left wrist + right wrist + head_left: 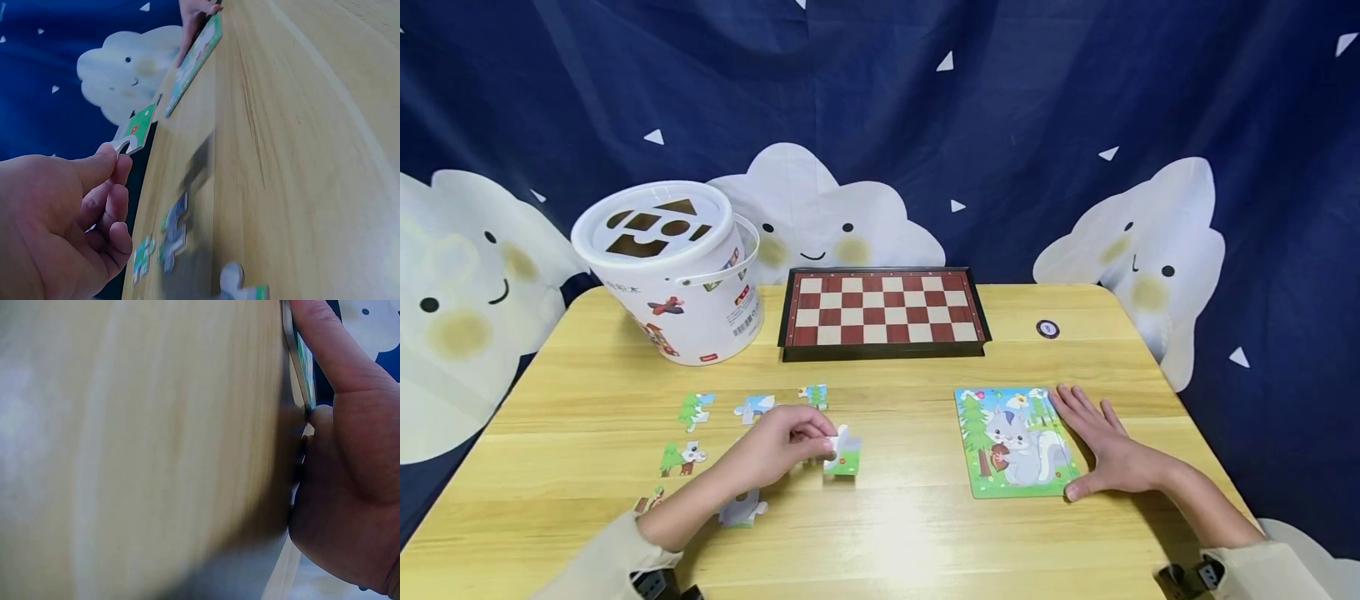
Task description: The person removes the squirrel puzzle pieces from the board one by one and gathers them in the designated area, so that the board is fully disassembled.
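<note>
Between thumb and index finger, my left hand pinches a jigsaw piece with a green, grey and white print, held above the table. In the left wrist view that puzzle piece sticks out past the fingertips. My right hand lies spread at the right edge of a square squirrel picture board, thumb and fingers touching its side. Around my left hand lie several loose pieces, among them a tree piece, a squirrel-face piece and a grey piece. My left forearm partly covers others.
A white bucket with a shape-hole lid stands at the back left. Beside it lies a red and white checkered board in a black frame. A small dark round disc is at the back right of the wooden table.
</note>
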A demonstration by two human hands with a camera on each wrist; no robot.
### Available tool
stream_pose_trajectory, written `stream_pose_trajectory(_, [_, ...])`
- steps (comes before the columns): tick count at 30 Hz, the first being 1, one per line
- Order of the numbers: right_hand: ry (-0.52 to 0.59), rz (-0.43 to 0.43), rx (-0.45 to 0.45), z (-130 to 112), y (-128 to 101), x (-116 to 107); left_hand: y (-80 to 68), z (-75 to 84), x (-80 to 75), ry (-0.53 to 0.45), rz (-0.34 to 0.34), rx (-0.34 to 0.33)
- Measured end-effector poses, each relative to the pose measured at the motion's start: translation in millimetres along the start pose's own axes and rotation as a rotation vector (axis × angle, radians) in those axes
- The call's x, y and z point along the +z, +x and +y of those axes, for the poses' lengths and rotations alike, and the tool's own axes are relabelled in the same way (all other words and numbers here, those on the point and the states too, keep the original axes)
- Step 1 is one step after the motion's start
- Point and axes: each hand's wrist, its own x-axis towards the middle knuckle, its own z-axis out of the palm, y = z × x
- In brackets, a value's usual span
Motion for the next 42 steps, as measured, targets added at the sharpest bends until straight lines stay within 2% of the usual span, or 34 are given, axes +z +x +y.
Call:
stream_pose_trajectory(8, [0.003, 0.000, -0.002, 1.5, 0.9, 1.2, -21.7, -12.1, -15.5, 0.010, -0.031, -0.047])
stream_pose_trajectory(15, [0.005, -0.005, 0.020, 3.1, 0.5, 1.0, -32.0, -14.7, -17.9, 0.038, -0.069, -0.075])
stream_pose_trajectory(19, [0.000, -0.002, 0.014, 3.2, 0.5, 0.9, -34.3, -16.2, -14.7, 0.055, -0.097, -0.071])
stream_pose_trajectory(27, [-0.006, 0.003, 0.006, 2.7, -0.6, 1.2, -36.4, -18.3, -11.8, 0.171, -0.097, -0.078])
stream_pose_trajectory(32, [-0.007, 0.007, 0.002, 2.6, -0.7, 0.8, -36.1, -19.2, -12.2, 0.183, -0.102, -0.068])
stream_pose_trajectory(36, [-0.004, 0.007, 0.003, 2.0, -0.8, 0.9, -36.3, -20.5, -15.7, 0.174, -0.099, -0.053])
stream_pose_trajectory(42, [-0.004, -0.002, 0.019, 1.3, -0.1, 0.3, -42.4, -19.9, -29.8, 0.172, -0.048, -0.024])
